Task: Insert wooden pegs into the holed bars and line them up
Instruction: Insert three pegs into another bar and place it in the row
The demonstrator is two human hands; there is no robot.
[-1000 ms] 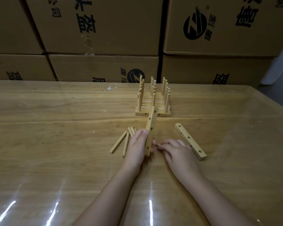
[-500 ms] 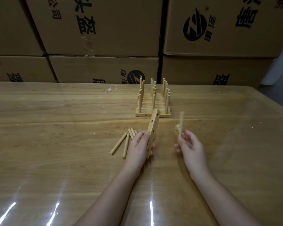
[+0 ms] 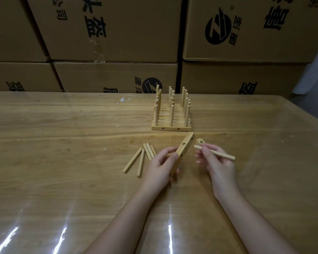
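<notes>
Left hand (image 3: 160, 166) clamps the tilted bar (image 3: 184, 150), right hand (image 3: 216, 162) pinches a peg (image 3: 218, 154) just beside the bar; entering its hole askew could jam the peg.

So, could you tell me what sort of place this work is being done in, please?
Probably a warehouse or workshop storeroom: printed cardboard cartons are stacked behind a wooden table under a clear glossy cover, with pegged bars lined up on it.
</notes>
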